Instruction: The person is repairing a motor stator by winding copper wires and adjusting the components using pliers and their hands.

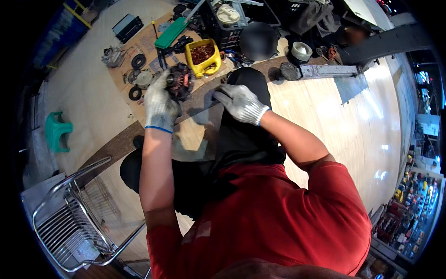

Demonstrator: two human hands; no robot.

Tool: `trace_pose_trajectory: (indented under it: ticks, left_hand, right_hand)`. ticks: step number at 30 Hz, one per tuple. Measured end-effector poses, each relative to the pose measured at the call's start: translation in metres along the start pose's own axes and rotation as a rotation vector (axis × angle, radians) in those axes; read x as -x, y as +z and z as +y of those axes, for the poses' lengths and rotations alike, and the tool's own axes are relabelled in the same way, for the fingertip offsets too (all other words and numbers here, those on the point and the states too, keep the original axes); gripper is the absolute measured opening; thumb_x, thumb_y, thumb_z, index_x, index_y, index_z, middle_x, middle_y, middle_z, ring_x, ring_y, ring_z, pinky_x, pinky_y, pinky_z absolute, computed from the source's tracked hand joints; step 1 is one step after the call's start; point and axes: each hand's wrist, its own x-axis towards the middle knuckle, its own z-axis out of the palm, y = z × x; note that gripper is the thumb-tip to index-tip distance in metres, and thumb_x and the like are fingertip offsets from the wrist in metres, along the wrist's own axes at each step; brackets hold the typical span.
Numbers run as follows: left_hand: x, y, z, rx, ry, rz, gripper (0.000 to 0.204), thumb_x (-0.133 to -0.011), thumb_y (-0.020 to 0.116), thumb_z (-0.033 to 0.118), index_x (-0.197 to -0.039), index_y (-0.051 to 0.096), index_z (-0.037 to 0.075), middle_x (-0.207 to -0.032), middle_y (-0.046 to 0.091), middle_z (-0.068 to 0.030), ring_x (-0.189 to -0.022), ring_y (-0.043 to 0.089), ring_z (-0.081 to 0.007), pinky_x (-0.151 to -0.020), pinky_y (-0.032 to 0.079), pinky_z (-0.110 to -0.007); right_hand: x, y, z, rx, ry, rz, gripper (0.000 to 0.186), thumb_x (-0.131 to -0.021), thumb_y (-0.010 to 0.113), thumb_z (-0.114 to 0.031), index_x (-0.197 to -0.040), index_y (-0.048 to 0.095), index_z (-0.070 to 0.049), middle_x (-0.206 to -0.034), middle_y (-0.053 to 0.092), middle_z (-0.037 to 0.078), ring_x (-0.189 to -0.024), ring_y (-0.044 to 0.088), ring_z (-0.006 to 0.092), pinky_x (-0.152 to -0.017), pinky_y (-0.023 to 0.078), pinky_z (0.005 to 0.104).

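Observation:
My left hand [159, 100], in a dirty white knit glove with a blue cuff, grips a dark round mechanical part [180, 83] with copper-coloured areas, held above the floor mat. My right hand [237, 102], also gloved, is just right of it, over my bent right knee, fingers curled and pressed together; whatever they hold is hidden. Beyond my hands, a cardboard sheet [118, 81] bears black rings [138, 62], metal parts [143, 79] and tools. A yellow cut-open container [210, 65] full of small rusty-brown pieces stands just beyond the held part.
Black crates [226, 37], a white tub [301, 52] and a metal beam [330, 70] lie ahead and right. A green stool [58, 132] stands left, a steel-framed chair [69, 216] at lower left, shelves of small items [418, 209] at far right.

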Motion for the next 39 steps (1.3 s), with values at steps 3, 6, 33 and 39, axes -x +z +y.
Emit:
trace_pose_trajectory:
  ticks: [3, 6, 33, 39]
  left_hand:
    - [0.009, 0.012, 0.008, 0.076, 0.05, 0.05, 0.018, -0.098, 0.054, 0.01, -0.106, 0.06, -0.005, -0.098, 0.07, -0.017, -0.08, 0.073, -0.028, -0.066, 0.064, -0.042]
    - [-0.01, -0.011, 0.009, 0.148, 0.003, -0.06, 0.021, -0.098, 0.055, 0.01, -0.111, 0.058, -0.005, -0.103, 0.069, -0.0182, -0.086, 0.072, -0.0286, -0.072, 0.064, -0.04]
    - [-0.003, 0.007, -0.014, -0.069, -0.098, -0.053, 0.021, -0.1, 0.051, 0.014, -0.11, 0.059, -0.002, -0.104, 0.068, -0.018, -0.09, 0.071, -0.028, -0.079, 0.063, -0.043]
    - [-0.002, -0.004, -0.015, -0.211, -0.008, -0.157, 0.024, -0.099, 0.05, 0.011, -0.114, 0.058, -0.006, -0.104, 0.067, -0.0189, -0.091, 0.07, -0.0279, -0.08, 0.063, -0.043]
  right_hand:
    - [0.046, -0.01, 0.037, 0.187, 0.047, 0.207, 0.036, -0.098, 0.053, -0.036, -0.105, 0.063, -0.002, -0.091, 0.068, 0.023, -0.081, 0.066, 0.0415, -0.069, 0.054, 0.0482]
    - [0.098, -0.043, 0.073, 0.385, 0.238, 0.153, 0.028, -0.097, 0.054, -0.037, -0.1, 0.064, -0.011, -0.08, 0.067, 0.02, -0.072, 0.066, 0.0405, -0.059, 0.051, 0.0501]
    - [0.318, -0.091, 0.33, 0.11, 0.727, 0.162, 0.046, -0.09, 0.068, -0.021, -0.13, 0.057, -0.002, -0.129, 0.063, 0.018, -0.117, 0.063, 0.027, -0.097, 0.049, 0.034]
    - [0.072, -0.104, 0.051, 0.002, 0.17, 0.294, 0.047, -0.09, 0.068, -0.022, -0.132, 0.056, -0.003, -0.126, 0.064, 0.016, -0.119, 0.06, 0.0279, -0.097, 0.049, 0.0347]
